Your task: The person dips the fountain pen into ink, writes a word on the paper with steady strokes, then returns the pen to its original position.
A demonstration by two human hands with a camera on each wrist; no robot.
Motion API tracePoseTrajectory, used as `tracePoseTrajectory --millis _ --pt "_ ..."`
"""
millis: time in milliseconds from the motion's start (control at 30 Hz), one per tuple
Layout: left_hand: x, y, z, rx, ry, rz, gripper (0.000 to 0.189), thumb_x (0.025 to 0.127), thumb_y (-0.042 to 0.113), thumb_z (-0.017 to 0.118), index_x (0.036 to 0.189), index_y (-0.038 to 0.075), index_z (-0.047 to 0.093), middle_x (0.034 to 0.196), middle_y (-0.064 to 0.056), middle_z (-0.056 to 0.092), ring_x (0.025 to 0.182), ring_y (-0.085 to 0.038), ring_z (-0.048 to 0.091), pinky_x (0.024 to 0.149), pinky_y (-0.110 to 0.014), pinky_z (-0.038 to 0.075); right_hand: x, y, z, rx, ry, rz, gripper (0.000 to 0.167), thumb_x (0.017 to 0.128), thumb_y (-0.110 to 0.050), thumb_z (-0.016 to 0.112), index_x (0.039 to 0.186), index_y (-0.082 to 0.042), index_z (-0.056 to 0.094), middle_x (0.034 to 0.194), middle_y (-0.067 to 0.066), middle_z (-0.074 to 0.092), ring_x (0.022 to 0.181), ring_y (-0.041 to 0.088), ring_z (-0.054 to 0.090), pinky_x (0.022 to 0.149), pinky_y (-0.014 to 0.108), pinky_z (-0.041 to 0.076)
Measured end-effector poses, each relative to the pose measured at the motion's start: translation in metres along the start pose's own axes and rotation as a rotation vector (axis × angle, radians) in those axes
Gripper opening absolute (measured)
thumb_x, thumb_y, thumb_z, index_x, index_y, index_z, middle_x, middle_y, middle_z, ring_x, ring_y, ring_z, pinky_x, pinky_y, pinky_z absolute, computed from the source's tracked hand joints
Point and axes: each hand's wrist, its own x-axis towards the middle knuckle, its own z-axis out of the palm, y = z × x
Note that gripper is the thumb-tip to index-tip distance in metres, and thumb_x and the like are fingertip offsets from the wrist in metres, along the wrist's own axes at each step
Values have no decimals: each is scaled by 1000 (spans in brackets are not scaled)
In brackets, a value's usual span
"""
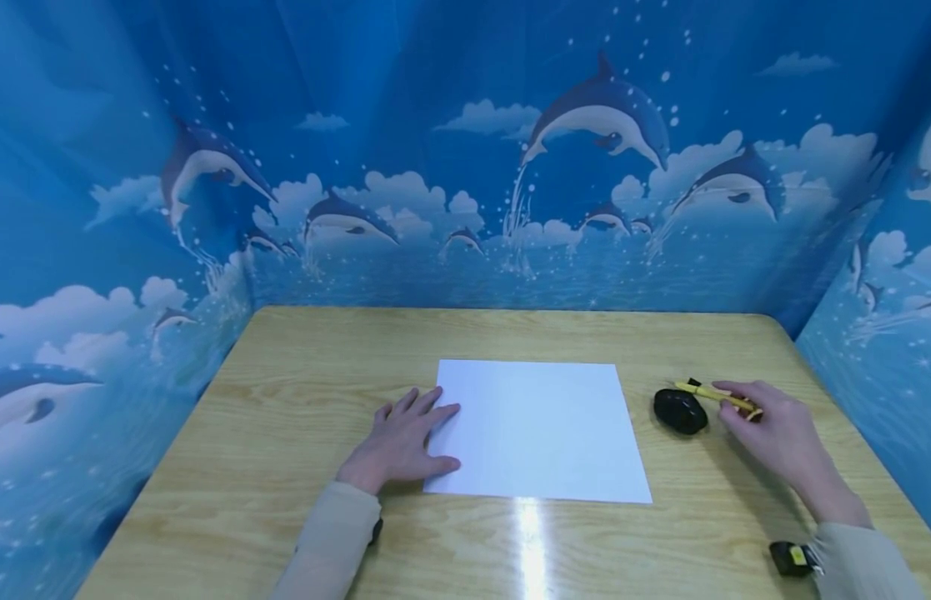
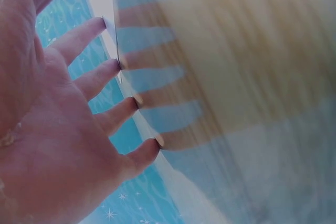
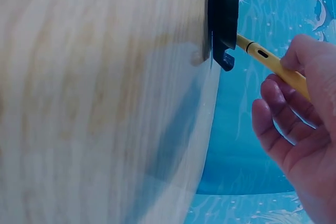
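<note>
A blank white sheet of paper lies flat on the table. Spread over its left edge, my left hand rests with fingers apart; in the left wrist view those fingertips touch the surface. On the right, my right hand pinches a yellow pen between thumb and fingers, its tip end pointing left. Just beneath and left of the pen sits a rounded glossy black object, its kind unclear. The right wrist view has the pen raised off the table, partly behind the black object.
The wooden table has a bright light reflection near its front. Blue curtains with printed dolphins stand along its back and sides. A small black device is strapped at my right wrist.
</note>
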Motion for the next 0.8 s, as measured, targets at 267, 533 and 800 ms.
tracePoseTrajectory --millis 267,533,800 --pt "-1 0 0 -9 1 1 76 88 56 71 155 30 46 171 -6 26 157 -42 19 119 -72 18 -1 -5 0 18 66 37 20 85 1 70 105 0 76 92 23 73 77 -29 42 61 0 42" --pt "0 0 0 -1 2 2 76 88 57 71 155 31 45 170 -6 26 157 -41 19 119 -72 19 -1 -4 1 51 102 57 19 86 0 76 105 0 76 95 27 74 78 -33 41 60 0 41" --pt "0 0 0 2 -2 -3 77 88 58 70 155 31 45 171 -5 26 158 -41 19 120 -72 18 0 -6 2 52 108 178 22 84 -3 82 105 -1 76 96 26 74 70 -29 44 56 3 42"
